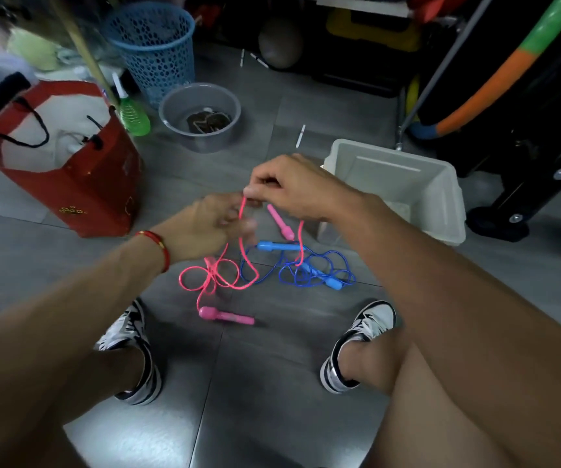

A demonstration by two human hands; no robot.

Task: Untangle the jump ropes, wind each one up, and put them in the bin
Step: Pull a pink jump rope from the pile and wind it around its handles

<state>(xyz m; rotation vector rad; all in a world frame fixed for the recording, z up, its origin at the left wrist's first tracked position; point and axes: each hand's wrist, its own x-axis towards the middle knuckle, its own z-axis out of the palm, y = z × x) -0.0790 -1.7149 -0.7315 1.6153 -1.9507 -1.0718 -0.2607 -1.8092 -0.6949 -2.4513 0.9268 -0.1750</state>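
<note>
A pink jump rope (220, 273) and a blue jump rope (309, 270) lie tangled on the grey floor between my feet. One pink handle (226, 315) lies near my left shoe, the other pink handle (281, 222) hangs below my right hand. A blue handle (274, 245) lies across the ropes, another blue handle (331, 282) sits at the right. My right hand (292, 187) pinches the pink cord, lifted above the floor. My left hand (211, 221) holds the same cord just below it. The white bin (441, 197) stands at the right.
A red paper bag (80, 184) stands at the left. A grey bowl (201, 106), a blue mesh basket (154, 45) and a green bottle (134, 116) are behind the ropes. A black stand (522, 197) and coloured hoop (495, 79) fill the right. My shoes flank the ropes.
</note>
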